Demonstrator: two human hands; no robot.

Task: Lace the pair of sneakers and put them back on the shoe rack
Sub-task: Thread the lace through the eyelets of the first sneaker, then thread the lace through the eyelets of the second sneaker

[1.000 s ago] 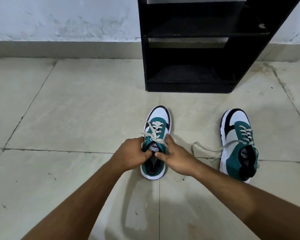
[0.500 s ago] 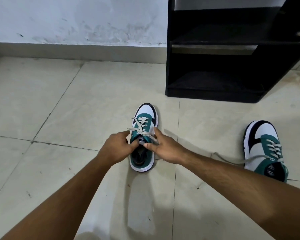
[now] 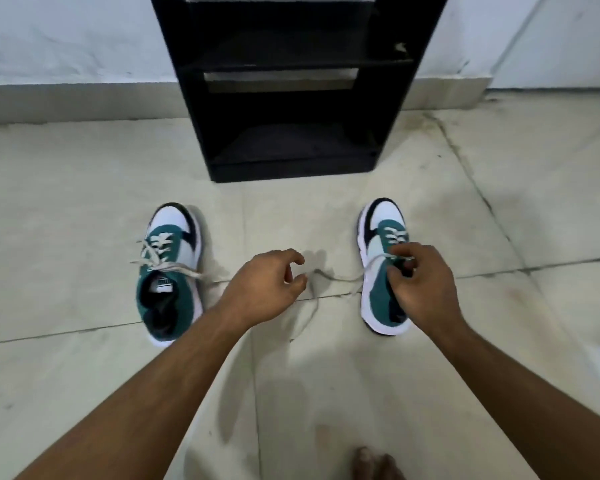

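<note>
Right hand point(image 3: 418, 285) on sneaker point(image 3: 383, 268) lace

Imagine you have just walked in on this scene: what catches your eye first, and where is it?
Two green-and-white sneakers on the pale floor: the left sneaker laced, the right sneaker under the right hand, which pinches its lace at the eyelets. The left hand hovers, loosely curled, above the trailing lace. The black shoe rack stands behind.
</note>
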